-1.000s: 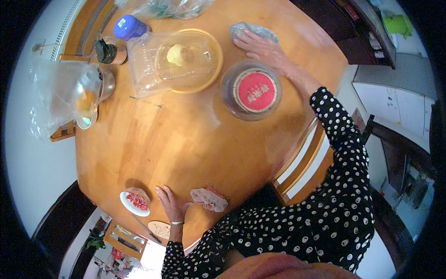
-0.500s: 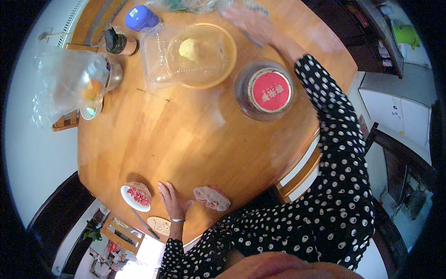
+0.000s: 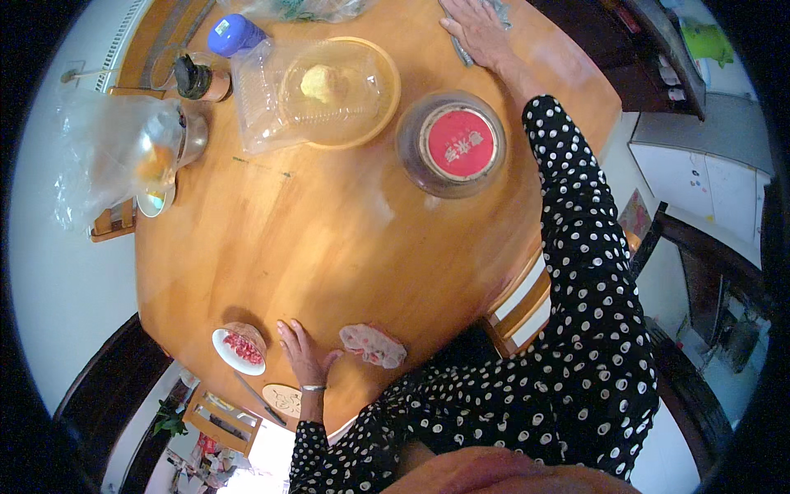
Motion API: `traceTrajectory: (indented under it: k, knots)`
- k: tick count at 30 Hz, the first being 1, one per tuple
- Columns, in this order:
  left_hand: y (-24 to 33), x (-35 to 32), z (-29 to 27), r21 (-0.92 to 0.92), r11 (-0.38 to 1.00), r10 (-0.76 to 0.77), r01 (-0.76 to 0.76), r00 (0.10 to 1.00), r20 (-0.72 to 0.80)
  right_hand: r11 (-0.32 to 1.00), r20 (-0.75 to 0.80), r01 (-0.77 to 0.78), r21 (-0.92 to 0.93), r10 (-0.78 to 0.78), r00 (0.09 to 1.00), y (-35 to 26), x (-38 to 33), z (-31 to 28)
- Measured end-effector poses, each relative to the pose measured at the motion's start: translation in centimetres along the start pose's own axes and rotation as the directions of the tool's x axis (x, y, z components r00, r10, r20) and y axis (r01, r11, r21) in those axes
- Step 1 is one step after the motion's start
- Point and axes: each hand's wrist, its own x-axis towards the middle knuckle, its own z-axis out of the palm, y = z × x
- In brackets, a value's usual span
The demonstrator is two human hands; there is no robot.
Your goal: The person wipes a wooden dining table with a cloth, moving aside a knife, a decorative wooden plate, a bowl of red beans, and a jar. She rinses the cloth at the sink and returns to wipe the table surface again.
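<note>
Round wooden table [image 3: 329,239]; right hand [image 3: 481,33] flat on grey cloth [image 3: 499,12], left hand [image 3: 303,356] flat, both grips apart.

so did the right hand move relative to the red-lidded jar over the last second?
Yes. The right hand with its grey cloth has slid toward the table's far edge, farther from the red-lidded jar than before.

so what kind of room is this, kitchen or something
Probably a home dining area: a round wooden table with a food dish under a clear cover, a red-lidded jar and a wooden chair tucked in.
</note>
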Motion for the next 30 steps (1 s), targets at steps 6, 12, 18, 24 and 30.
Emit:
traceTrajectory:
  k: [6, 12, 18, 24, 30]
  knots:
    - [0.0, 0.0, 0.6, -0.012, 1.000, 0.028, -0.028, 0.999, -0.023, 0.969, 0.122, -0.147, 0.200, 0.124, 0.985, -2.6, -9.2, -2.7]
    - [0.0, -0.1, 0.4, 0.016, 1.000, 0.007, -0.007, 1.000, -0.008, 0.998, -0.004, 0.043, -0.039, -0.044, 0.999, 3.1, 0.8, 3.5]
    - [0.1, 0.2, 0.6, 0.062, 0.998, 0.003, -0.003, 1.000, -0.007, 0.947, 0.083, -0.144, 0.287, 0.126, 0.989, -1.4, -6.4, -0.4]
    - [0.1, 0.2, 0.7, 0.073, 0.997, -0.014, 0.014, 1.000, -0.001, 0.959, 0.106, -0.017, 0.283, -0.014, 0.994, -1.4, -5.8, -0.8]
    - [0.2, 0.2, 0.2, 0.083, 0.996, -0.009, 0.010, 1.000, -0.009, 0.998, -0.019, 0.027, 0.065, -0.026, 0.999, 0.9, 7.8, 3.8]
